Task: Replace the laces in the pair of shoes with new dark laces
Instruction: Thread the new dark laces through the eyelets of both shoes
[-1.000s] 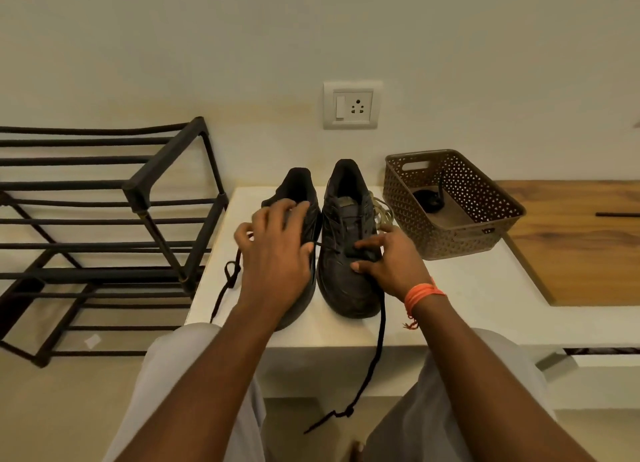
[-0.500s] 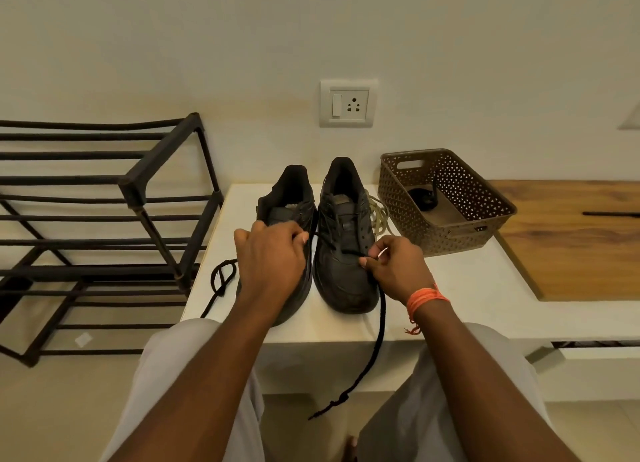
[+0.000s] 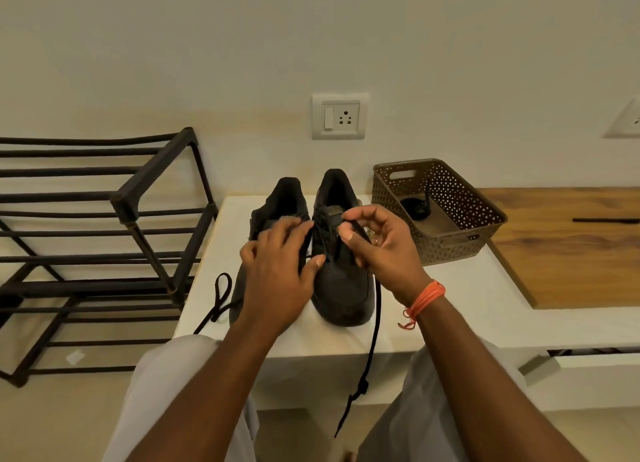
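I see two matte black low-top shoes standing side by side, toes toward me, on a smooth white slab-like table (image 3: 467, 288). The right black shoe (image 3: 341, 288) has a rounded, faintly scuffed toe cap and a dark padded collar; the left black shoe (image 3: 284, 202) is mostly hidden under my left hand (image 3: 277, 278).

That left hand lies over the left shoe with its fingers spread and bent, tips reaching toward the gap between the shoes; I cannot tell whether it has hold of any lace there. My right hand (image 3: 381, 247) is raised above the right shoe's tongue, thumb and forefinger curled together and pinching a thin dark flat lace (image 3: 375, 323). That cord runs down past the shoe's outer side, hangs over the table's front edge and carries a small knot near its dangling end. A bundle of orange thread (image 3: 426, 297) wraps the right wrist.

A second dark lace (image 3: 221, 295) lies looped on the table left of the shoes and trails off the edge.

Just right of the shoes sits a brown perforated plastic basket (image 3: 460, 219), rectangular with a cut-out handle, something dark coiled inside. A black metal-bar rack (image 3: 104, 226) stands to the left. A white wall socket (image 3: 339, 116) is on the cream wall above, and a wood-grain panel (image 3: 571, 247) adjoins the table.
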`<action>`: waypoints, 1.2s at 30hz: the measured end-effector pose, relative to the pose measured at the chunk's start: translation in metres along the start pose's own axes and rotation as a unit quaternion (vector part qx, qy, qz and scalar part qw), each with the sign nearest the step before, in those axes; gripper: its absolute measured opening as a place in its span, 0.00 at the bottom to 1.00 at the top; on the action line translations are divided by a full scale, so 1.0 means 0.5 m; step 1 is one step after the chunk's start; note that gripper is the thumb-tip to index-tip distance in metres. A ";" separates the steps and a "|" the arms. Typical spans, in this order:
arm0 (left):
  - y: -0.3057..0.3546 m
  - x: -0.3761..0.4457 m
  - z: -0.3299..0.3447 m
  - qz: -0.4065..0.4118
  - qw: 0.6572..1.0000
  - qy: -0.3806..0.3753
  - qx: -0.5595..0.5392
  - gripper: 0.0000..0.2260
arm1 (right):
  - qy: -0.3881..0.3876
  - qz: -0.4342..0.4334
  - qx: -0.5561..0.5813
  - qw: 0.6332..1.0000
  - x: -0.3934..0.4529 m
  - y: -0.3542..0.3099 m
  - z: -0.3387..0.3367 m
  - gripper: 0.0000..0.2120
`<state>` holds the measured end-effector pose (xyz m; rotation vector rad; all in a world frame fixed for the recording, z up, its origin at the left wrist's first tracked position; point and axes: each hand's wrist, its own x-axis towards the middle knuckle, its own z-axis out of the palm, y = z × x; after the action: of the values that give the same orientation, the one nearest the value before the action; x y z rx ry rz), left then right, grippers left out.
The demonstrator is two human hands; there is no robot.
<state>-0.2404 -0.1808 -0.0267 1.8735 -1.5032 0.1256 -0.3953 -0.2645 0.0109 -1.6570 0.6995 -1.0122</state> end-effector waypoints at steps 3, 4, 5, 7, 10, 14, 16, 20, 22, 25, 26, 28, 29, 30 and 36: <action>0.032 0.003 0.006 0.039 0.983 -0.065 -0.167 0.22 | -0.039 -0.049 -0.005 0.998 -0.007 -0.006 0.008 0.10; 0.033 0.007 0.013 0.038 0.976 -0.072 -0.202 0.18 | -0.041 -0.046 -0.002 0.998 -0.007 -0.001 0.004 0.10; 0.030 0.013 0.016 0.035 0.972 -0.076 -0.218 0.12 | -0.039 -0.036 0.001 0.999 -0.007 0.002 -0.001 0.10; 0.029 0.026 0.012 -0.012 0.961 -0.086 -0.262 0.04 | -0.026 -0.004 -0.023 0.999 -0.003 0.014 -0.023 0.11; 0.022 0.040 -0.004 -0.206 0.914 -0.037 -0.349 0.07 | -0.029 0.043 -0.098 0.994 -0.002 0.030 -0.067 0.08; 0.014 0.039 -0.013 -0.266 0.899 0.005 -0.349 0.03 | -0.004 0.040 -0.111 0.993 -0.010 0.031 -0.110 0.03; 0.018 0.025 -0.003 -0.126 0.961 -0.041 -0.241 0.12 | -0.017 0.029 -0.101 0.994 -0.016 0.022 -0.098 0.05; 0.044 0.019 -0.007 -0.075 0.974 -0.040 -0.208 0.17 | -0.066 0.026 -0.124 0.990 -0.019 0.023 -0.060 0.06; 0.039 0.031 -0.031 -0.223 0.915 0.048 -0.332 0.13 | -0.037 0.042 -0.123 0.991 -0.018 0.027 -0.073 0.05; -0.007 0.042 -0.060 -0.379 0.841 0.152 -0.354 0.12 | 0.001 0.065 -0.136 0.989 -0.020 0.033 -0.114 0.06; -0.022 0.038 -0.061 -0.388 0.851 0.158 -0.317 0.11 | 0.007 0.065 -0.152 0.986 -0.021 0.036 -0.122 0.05; -0.033 0.027 -0.055 -0.326 0.914 0.145 -0.192 0.11 | 0.003 0.057 -0.159 0.986 -0.023 0.033 -0.116 0.03; -0.025 0.020 -0.050 -0.247 0.947 0.143 -0.148 0.13 | -0.010 0.048 -0.155 0.987 -0.024 0.030 -0.103 0.04; -0.009 0.015 -0.043 -0.164 0.969 0.126 -0.136 0.15 | -0.028 0.041 -0.148 0.988 -0.026 0.027 -0.088 0.05; 0.059 -0.007 -0.004 0.040 0.995 -0.079 -0.037 0.14 | -0.080 0.010 -0.134 0.988 -0.034 0.027 -0.040 0.05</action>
<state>-0.2670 -0.1788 -0.0133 1.8003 -1.6675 -0.0404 -0.4206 -0.2638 -0.0041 -1.9363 0.7685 -0.7846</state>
